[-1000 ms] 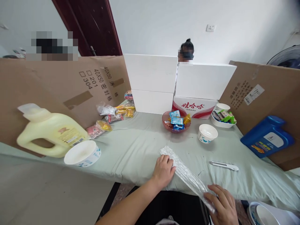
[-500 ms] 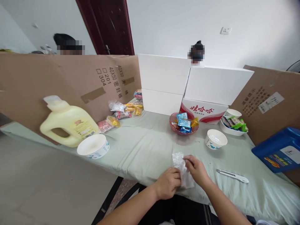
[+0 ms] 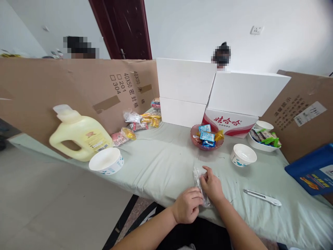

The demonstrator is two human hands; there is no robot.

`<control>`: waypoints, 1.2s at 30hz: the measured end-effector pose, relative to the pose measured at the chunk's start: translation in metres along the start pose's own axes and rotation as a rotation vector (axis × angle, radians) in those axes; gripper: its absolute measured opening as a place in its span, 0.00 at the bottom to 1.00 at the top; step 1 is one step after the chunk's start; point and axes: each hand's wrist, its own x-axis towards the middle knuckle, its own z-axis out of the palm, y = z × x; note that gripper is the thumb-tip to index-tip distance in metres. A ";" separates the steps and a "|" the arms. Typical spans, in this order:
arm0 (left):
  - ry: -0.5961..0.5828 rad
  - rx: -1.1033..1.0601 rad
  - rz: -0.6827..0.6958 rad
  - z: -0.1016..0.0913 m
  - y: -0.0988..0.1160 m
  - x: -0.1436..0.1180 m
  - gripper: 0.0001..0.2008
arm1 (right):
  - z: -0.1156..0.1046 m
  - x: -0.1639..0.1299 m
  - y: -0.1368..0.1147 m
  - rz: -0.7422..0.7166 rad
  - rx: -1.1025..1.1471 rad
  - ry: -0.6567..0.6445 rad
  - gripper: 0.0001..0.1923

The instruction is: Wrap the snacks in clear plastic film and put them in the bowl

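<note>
Low in the frame's centre, at the near edge of the pale green cloth-covered counter (image 3: 161, 166), the left hand (image 3: 187, 205) and right hand (image 3: 212, 184) both pinch the folded clear crinkly plastic bag (image 3: 199, 180), which may spring open or slide off if either grip slackens.

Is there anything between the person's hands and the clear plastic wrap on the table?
Nothing visible does. The left hand and right hand both already grip the folded clear plastic wrap near the table edge; the white utility knife lies apart, off to the right.
</note>
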 end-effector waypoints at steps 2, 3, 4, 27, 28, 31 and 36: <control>0.140 -0.040 -0.082 -0.005 0.005 0.000 0.12 | -0.001 0.000 0.000 -0.016 0.000 0.008 0.23; 0.200 -0.046 -0.131 -0.008 0.007 0.001 0.12 | -0.001 0.000 0.001 -0.024 -0.003 0.011 0.23; 0.235 -0.038 -0.169 -0.010 0.008 0.002 0.12 | 0.000 -0.001 0.000 -0.030 -0.007 0.012 0.23; -0.050 0.289 -0.341 0.002 0.009 0.019 0.17 | -0.010 -0.067 0.027 -0.316 -0.461 -0.109 0.31; -0.076 0.301 -0.345 -0.001 0.010 0.018 0.18 | -0.012 -0.070 0.029 -0.301 -0.461 -0.104 0.32; -0.177 0.329 -0.314 -0.011 0.011 0.010 0.21 | -0.021 -0.081 0.030 -0.327 -0.443 -0.092 0.40; -0.300 0.312 -0.198 -0.024 0.018 -0.010 0.30 | -0.040 -0.106 0.024 -0.463 -0.354 -0.167 0.38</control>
